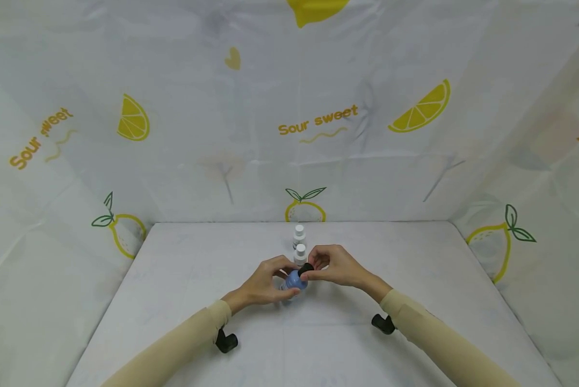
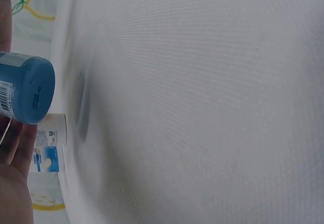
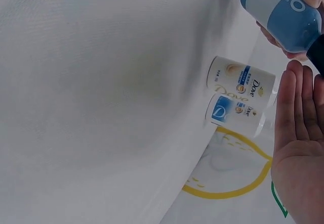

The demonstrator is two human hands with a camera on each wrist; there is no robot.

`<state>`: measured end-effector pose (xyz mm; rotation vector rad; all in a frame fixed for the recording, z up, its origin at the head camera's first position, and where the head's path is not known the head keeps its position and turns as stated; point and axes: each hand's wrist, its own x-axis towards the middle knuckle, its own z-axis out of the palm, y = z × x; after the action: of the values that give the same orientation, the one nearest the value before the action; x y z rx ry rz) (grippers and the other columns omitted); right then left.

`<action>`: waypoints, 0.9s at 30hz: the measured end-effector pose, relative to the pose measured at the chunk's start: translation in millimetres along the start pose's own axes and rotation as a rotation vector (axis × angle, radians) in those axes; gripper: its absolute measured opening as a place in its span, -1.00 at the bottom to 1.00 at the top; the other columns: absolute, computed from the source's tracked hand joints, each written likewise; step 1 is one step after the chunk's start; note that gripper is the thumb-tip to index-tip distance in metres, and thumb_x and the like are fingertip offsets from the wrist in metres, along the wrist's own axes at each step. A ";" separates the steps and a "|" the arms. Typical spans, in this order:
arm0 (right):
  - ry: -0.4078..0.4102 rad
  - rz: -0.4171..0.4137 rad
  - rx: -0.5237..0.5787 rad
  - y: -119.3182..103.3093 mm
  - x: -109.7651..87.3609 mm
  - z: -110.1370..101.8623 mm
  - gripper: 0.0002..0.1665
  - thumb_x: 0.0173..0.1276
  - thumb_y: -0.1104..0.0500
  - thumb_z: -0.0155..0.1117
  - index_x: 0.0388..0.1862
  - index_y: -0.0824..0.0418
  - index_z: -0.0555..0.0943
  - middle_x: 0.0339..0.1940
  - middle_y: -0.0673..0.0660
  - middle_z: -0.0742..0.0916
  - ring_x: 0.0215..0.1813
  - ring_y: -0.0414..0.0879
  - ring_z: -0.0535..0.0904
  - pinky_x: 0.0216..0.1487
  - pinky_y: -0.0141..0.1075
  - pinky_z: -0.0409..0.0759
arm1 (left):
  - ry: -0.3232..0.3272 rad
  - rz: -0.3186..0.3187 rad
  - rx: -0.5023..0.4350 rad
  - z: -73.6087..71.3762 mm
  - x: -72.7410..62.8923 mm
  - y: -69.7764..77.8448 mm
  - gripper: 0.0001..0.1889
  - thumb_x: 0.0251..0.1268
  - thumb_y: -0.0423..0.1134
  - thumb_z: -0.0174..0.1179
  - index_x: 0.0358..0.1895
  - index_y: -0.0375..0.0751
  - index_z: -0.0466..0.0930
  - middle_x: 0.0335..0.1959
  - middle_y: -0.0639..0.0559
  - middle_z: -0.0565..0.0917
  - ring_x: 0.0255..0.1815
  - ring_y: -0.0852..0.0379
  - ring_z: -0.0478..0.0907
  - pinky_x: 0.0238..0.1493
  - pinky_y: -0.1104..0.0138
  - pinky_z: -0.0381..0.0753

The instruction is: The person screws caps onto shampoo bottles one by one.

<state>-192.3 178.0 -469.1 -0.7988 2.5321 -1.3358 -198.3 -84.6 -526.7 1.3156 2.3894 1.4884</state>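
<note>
A blue bottle with a black cap is tilted between both hands, its cap end toward the right hand. My left hand grips the bottle's body, thumb in front and fingers behind. With thumb and fingertips, my right hand pinches the black cap. In the left wrist view the blue bottle's base shows, raised off the table. Just behind the hands stand two white bottles, the nearer one in front of the farther one; Dove lettering shows in the right wrist view.
The bottles stand on a white cloth-covered table. Behind and beside it hang white sheets printed with lemons. A black device is strapped near each wrist, the left one and the right one, both low over the table.
</note>
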 end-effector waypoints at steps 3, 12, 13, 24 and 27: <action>-0.002 0.000 0.001 -0.1 0.0 0.2 -0.65 0.28 0.01 0.70 -0.18 0.13 0.70 -0.23 0.02 0.79 -0.21 -0.25 0.73 0.00 -0.39 0.82 | 0.004 0.014 0.005 0.4 0.0 -0.6 -0.55 0.26 -0.31 0.56 0.19 -0.27 0.67 0.04 -0.14 0.74 0.04 0.13 0.74 0.02 0.38 0.87; -0.023 0.001 0.021 0.2 -1.4 -1.7 -0.61 0.29 0.02 0.69 -0.10 0.17 0.70 -0.18 0.06 0.79 -0.17 -0.22 0.75 0.05 -0.34 0.84 | 0.000 0.003 0.002 1.8 -1.7 -2.7 -0.55 0.27 -0.30 0.55 0.19 -0.26 0.68 0.03 -0.13 0.74 0.03 0.13 0.74 0.01 0.38 0.87; -0.030 0.000 0.028 0.0 -1.7 -2.2 -0.60 0.30 0.03 0.69 -0.08 0.18 0.70 -0.16 0.07 0.79 -0.16 -0.21 0.75 0.07 -0.31 0.84 | -0.001 -0.006 -0.002 2.0 -2.0 -2.7 -0.55 0.27 -0.29 0.55 0.19 -0.26 0.68 0.04 -0.13 0.74 0.03 0.14 0.74 0.02 0.37 0.87; -0.153 -0.146 0.223 12.0 -2.6 -10.9 -0.45 0.39 0.32 0.56 0.33 0.32 0.65 0.31 0.36 0.76 0.32 0.01 0.75 0.43 -0.23 0.73 | 0.011 0.005 -0.015 2.2 -0.5 0.0 -0.54 0.25 -0.30 0.56 0.20 -0.28 0.69 0.05 -0.15 0.75 0.04 0.12 0.75 0.02 0.37 0.87; -0.174 -0.197 0.267 16.0 -2.3 -11.7 -0.44 0.38 0.43 0.50 0.35 0.37 0.65 0.36 0.38 0.74 0.38 -0.04 0.73 0.44 -0.28 0.71 | 0.016 0.003 -0.014 2.3 -0.3 -0.3 -0.53 0.25 -0.31 0.56 0.21 -0.29 0.69 0.05 -0.16 0.76 0.05 0.12 0.75 0.02 0.37 0.87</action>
<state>-200.9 194.8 -475.4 -1.0743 2.1309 -1.5466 -197.3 -83.2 -528.4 1.3101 2.3829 1.5190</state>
